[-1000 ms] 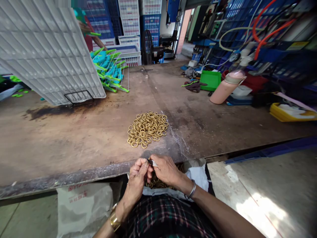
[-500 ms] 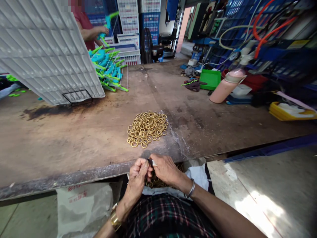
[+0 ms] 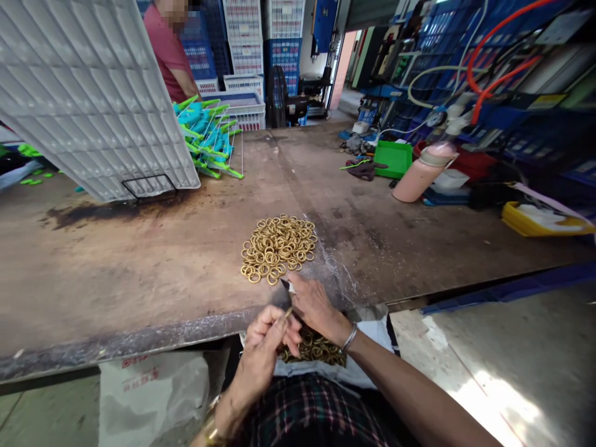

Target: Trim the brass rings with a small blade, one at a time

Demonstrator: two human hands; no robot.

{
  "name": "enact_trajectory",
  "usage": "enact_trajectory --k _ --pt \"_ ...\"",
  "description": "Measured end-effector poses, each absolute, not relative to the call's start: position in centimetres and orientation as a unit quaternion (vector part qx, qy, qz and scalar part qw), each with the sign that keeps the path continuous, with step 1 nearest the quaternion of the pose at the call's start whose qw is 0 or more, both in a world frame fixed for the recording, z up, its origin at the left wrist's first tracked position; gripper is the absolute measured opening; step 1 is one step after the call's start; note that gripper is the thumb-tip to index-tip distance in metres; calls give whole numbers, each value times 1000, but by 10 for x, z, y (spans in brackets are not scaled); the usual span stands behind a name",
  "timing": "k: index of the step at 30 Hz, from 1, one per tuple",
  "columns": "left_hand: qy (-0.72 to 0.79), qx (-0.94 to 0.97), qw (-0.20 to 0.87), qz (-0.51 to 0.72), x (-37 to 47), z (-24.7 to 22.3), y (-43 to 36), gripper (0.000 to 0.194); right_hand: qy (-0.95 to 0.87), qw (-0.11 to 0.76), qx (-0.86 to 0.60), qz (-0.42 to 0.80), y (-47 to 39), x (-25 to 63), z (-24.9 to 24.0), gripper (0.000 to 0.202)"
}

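Several brass-coloured rings lie in a loose pile (image 3: pixel 279 245) on the wooden table (image 3: pixel 195 261). My left hand (image 3: pixel 272 335) pinches one ring (image 3: pixel 288 312) between thumb and finger, just in front of the table's edge. My right hand (image 3: pixel 314 304) is closed around a small dark-tipped tool (image 3: pixel 285 285) with a pale part, close to the near side of the pile. More rings (image 3: pixel 323 349) fill a white sack (image 3: pixel 372 338) on my lap, below both hands.
A ribbed grey-white panel (image 3: pixel 97 93) stands at the left, beside green and blue hangers (image 3: pixel 209 136). Back right are a green tray (image 3: pixel 393 158), a pink bottle (image 3: pixel 421 174) and a yellow tray (image 3: pixel 535 223). A person (image 3: pixel 170 56) is behind the panel.
My hands have moved apart, the right one forward towards the pile with the tool. The ring in my left hand now shows. The person in the back has shifted, and the camera view has moved slightly.
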State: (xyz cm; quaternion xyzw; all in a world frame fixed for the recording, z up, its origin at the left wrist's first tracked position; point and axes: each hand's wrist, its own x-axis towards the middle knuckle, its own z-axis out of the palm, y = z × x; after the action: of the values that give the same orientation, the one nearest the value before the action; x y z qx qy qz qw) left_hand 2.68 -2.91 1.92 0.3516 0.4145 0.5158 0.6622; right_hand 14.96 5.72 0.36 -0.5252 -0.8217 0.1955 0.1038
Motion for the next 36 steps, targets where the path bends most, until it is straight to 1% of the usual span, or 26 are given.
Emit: enact_trajectory --k 3,6,9,10,12,14,16,18,21,24,27,32,36 --pt "403 240 684 559 24 12 -20 19 -818 104 -545 149 68 142 -2 27" --pt "389 156 703 575 18 6 -15 12 -822 77 -552 115 74 134 -4 25" --pt "370 98 728 569 14 3 -12 19 -817 56 -564 105 77 131 -3 23" --pt "366 82 734 566 13 3 -12 19 -816 57 -566 107 78 131 -4 23" --pt "367 52 739 562 12 2 -11 15 -814 77 -563 119 79 133 -5 23" --pt "380 40 734 562 12 3 -10 19 -812 125 -552 147 80 137 -7 22" --pt "398 74 719 565 12 3 -8 22 -797 189 -539 194 80 141 -7 16" --pt "427 150 686 569 12 2 -6 21 -765 244 -531 270 80 145 -4 12" --pt "506 290 585 563 13 0 -2 19 -689 282 -524 415 75 149 2 12" --pt "560 449 444 537 12 -2 1 20 -599 275 -507 556 67 153 7 10" --pt "540 582 360 490 9 -4 4 20 -505 259 -483 667 60 155 9 11" --pt "498 694 266 446 2 -9 7 18 -417 257 -441 752 53 156 11 13" --pt "494 712 254 430 2 -9 6 16 -395 245 -432 773 51 156 10 13"
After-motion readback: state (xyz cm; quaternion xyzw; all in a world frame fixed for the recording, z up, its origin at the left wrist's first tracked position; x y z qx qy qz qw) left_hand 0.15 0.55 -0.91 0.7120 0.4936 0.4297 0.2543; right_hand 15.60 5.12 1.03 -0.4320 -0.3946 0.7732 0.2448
